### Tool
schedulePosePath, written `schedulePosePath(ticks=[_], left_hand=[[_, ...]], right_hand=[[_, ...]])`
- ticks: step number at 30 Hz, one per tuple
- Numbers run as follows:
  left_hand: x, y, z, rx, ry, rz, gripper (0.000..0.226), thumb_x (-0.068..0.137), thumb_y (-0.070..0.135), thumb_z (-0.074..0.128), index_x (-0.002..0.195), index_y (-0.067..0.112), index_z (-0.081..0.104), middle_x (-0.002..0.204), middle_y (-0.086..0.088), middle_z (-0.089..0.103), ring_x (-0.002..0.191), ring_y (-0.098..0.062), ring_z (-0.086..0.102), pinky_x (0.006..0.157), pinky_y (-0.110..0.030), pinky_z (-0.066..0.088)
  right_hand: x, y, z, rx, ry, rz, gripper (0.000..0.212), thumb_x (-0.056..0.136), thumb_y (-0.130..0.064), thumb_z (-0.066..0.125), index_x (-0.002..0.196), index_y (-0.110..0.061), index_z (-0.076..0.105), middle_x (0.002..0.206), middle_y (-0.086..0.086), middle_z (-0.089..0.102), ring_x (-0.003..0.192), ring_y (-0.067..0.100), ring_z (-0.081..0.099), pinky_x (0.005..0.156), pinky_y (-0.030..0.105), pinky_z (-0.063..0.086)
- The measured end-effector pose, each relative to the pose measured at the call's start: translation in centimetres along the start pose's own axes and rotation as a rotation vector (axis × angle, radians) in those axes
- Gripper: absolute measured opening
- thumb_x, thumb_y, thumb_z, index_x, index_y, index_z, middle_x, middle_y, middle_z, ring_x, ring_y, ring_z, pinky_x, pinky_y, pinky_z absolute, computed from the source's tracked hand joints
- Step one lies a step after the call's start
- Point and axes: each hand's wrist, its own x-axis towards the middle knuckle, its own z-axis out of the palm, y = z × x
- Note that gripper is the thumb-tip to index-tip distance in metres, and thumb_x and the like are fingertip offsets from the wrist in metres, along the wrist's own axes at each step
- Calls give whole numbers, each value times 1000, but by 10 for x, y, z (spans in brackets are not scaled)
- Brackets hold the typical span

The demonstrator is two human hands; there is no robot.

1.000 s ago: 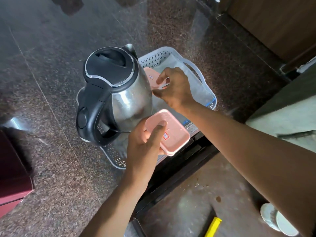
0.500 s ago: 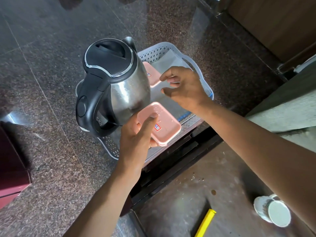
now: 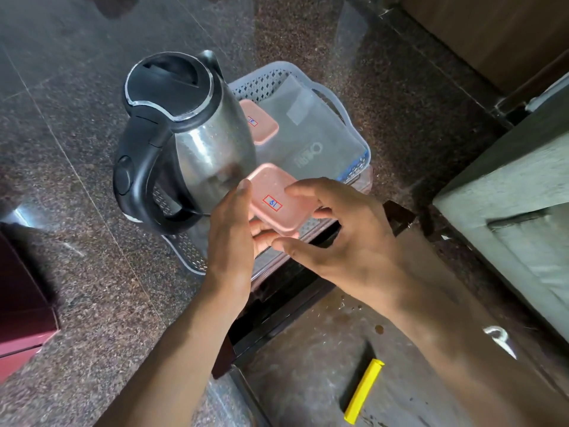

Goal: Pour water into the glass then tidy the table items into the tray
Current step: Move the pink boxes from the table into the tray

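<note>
A steel electric kettle (image 3: 203, 146) with a black lid and handle stands in the left part of the grey perforated tray (image 3: 278, 69). Behind it in the tray lies a small pink lidded box (image 3: 263, 124), beside a clear plastic pouch (image 3: 311, 143). A second pink box (image 3: 277, 201) with a red-framed label is held over the tray's near edge. My left hand (image 3: 231, 245) grips it from the left and below. My right hand (image 3: 351, 241) closes on its right side, index finger on top and thumb at the front corner. No glass is in view.
The tray sits at the edge of a dark granite counter (image 3: 77, 149). A maroon box (image 3: 18, 318) stands at the left. Below the edge, on the floor, lies a yellow stick (image 3: 363, 392). A grey concrete block (image 3: 508, 204) is at the right.
My right hand has let go of the far pink box in the tray and come back to the box in my left hand, now gripping its right side.
</note>
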Motion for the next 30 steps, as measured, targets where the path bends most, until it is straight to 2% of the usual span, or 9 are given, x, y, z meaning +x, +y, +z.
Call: schedulePosePath(ticks=[2,5,11,16,20,22,25,28,30], left_hand=[[0,1,1,17,-7,30,49,117,41,43,143,7,65,123,-20,81,100,-25,84,82,-50,71],[1,7,1,54,-30,63,43,116,46,40,129,19,71,106,-8,87,92,-19,86,69,-30,67],[-2,6,-7,233,-32,215,47,100,54,50,129,22,68,112,-9,83,102,-15,83,91,-27,67],[-4,-3,-18,441,-92,318,44,87,67,55,117,39,72,118,5,82,119,-11,76,106,-30,57],[2,-10,-24,577,-216,289,47,98,56,57,132,29,76,124,31,76,122,12,69,103,-8,50],[4,-12,-27,669,-266,296,53,98,63,54,135,31,75,121,35,76,121,14,68,105,-10,51],[4,-9,-28,799,-315,267,59,93,71,51,138,38,72,122,27,79,122,6,70,114,-28,54],[0,-5,-29,934,-361,296,38,94,69,50,130,60,61,115,42,73,118,14,68,112,-26,53],[-2,-2,-29,960,-377,317,27,97,67,50,123,66,55,126,35,71,114,2,73,109,-31,55]], right_hand=[[0,2,2,-43,57,-45,57,72,-23,96,123,-11,73,117,3,76,108,20,72,95,41,59],[5,8,-1,-27,114,-40,52,75,-26,90,123,-15,72,116,-2,75,109,20,70,92,42,59],[37,29,-2,-71,115,123,47,77,-24,92,110,-11,61,110,3,71,107,20,68,86,45,61],[73,42,16,-257,-3,141,43,78,-21,90,106,-6,61,108,11,70,106,27,66,89,43,56],[91,50,26,-445,-68,130,43,78,-29,90,103,-10,60,107,12,67,102,28,63,80,33,48],[97,52,31,-505,-110,145,42,78,-31,88,103,-13,59,110,11,64,100,29,63,78,30,43],[101,52,36,-586,-180,161,50,77,-33,90,113,-13,60,117,13,59,103,31,65,83,33,48],[104,50,38,-610,-230,161,58,77,-37,92,119,-13,61,119,14,58,107,32,65,90,36,53],[103,49,35,-590,-248,160,58,76,-37,92,120,-13,62,119,13,59,108,31,65,93,36,53]])
